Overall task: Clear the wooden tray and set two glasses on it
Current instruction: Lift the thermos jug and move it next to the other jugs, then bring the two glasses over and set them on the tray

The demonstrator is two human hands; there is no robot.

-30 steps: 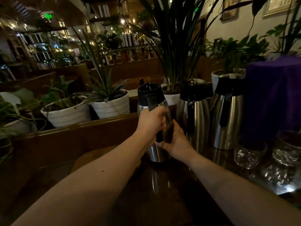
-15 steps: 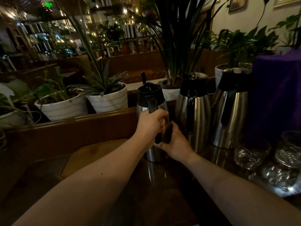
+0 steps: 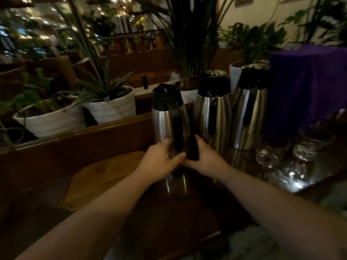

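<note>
A steel carafe [image 3: 163,119] with a black lid and handle stands upright on the dark tabletop, just right of the pale wooden tray [image 3: 105,177]. My left hand [image 3: 159,162] wraps the carafe's base under the handle. Against the lower right side of the carafe presses my right hand [image 3: 205,156]. The visible part of the tray is bare. Two cut-glass tumblers [image 3: 272,149] [image 3: 313,141] sit at the right, apart from both hands.
Two more steel carafes [image 3: 214,109] [image 3: 249,109] stand close on the right. A purple-draped block [image 3: 309,81] rises behind the glasses. White plant pots [image 3: 50,119] [image 3: 112,107] line a ledge beyond the wooden rail [image 3: 75,136].
My left hand has slid down from the carafe's handle to its base. My right hand stays on the lower body. The view has tilted down.
</note>
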